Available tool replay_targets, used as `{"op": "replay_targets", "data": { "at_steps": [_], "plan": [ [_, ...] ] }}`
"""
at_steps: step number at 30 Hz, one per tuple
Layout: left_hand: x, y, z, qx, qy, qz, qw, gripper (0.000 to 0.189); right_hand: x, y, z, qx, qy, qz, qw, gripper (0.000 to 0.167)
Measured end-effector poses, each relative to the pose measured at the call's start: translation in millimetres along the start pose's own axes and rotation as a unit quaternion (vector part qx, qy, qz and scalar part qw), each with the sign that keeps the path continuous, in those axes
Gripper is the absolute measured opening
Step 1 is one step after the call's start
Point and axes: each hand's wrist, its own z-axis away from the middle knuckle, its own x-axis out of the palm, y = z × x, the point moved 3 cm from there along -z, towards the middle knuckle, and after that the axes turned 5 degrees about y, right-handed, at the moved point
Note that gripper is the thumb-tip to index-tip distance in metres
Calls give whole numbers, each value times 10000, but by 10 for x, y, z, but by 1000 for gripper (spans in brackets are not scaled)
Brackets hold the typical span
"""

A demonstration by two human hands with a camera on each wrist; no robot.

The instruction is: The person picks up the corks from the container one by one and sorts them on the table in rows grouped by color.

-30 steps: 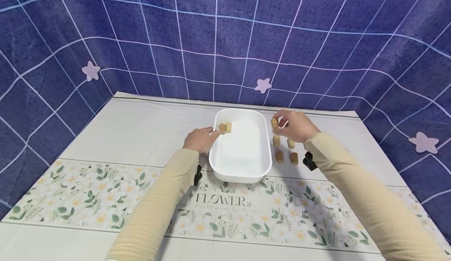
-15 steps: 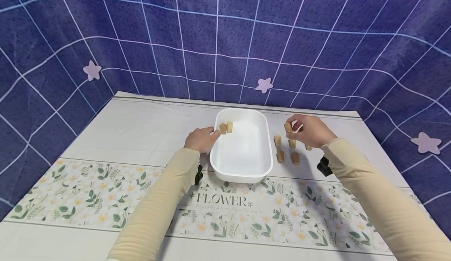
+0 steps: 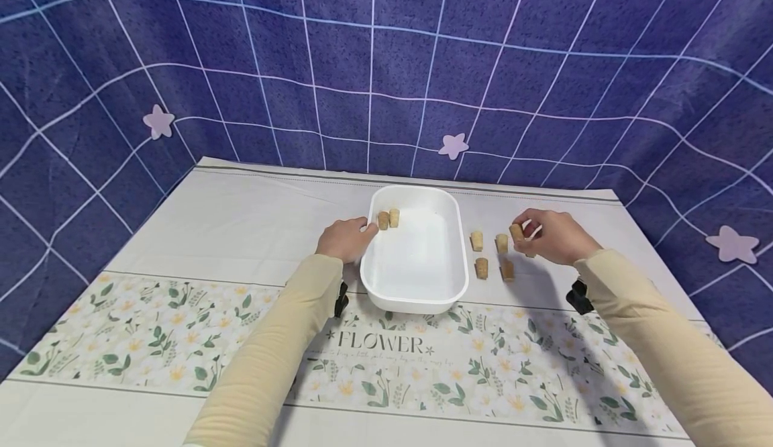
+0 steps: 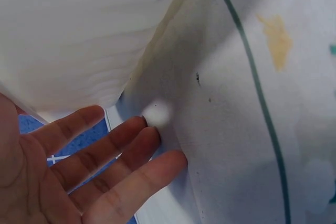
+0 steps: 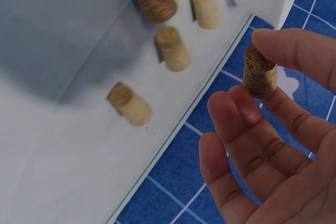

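Note:
In the head view my left hand (image 3: 345, 240) is at the left wall of a white plastic tub (image 3: 417, 301), thumb over the rim and the other fingers outside. The left wrist view shows those fingers (image 4: 126, 161) extended beside the tub's wall (image 4: 79, 40). My right hand (image 3: 558, 237) pinches a cork stopper (image 5: 261, 74) between thumb and fingers, to the right of the tub. Two corks (image 3: 394, 217) stand side by side in the tub's far left corner. Beneath and left of my right hand, loose corks (image 3: 477, 241) stand in two rows, one mostly hidden by the hand.
A white cloth with a floral band (image 3: 380, 366) covers the table. Behind it hangs a blue curtain (image 3: 338, 64) with pale grid lines and stars. The right wrist view shows several loose corks (image 5: 173, 49) near the tub's outer wall.
My right hand has moved right and slightly nearer with the cork, from beside the tub's rim to beyond the loose corks, uncovering more of them. The left hand stays at the tub.

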Motion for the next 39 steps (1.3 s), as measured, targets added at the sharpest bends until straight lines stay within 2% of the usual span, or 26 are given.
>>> {"op": "replay_targets", "data": {
  "at_steps": [13,21,28,39],
  "plan": [
    [-20,0,24,4,50,-8,10000,60,47,227,95,40,-376,334,9987,40],
    [-28,20,51,0,22,-30,10000,61,115,375,142,94,-594,407,9974,28],
    [-37,40,65,13,45,-31,10000,61,190,474,168,349,-907,369,9946,31],
    [-30,24,51,29,64,-35,10000,61,303,508,182,497,-1013,300,9932,36]
  ]
}}
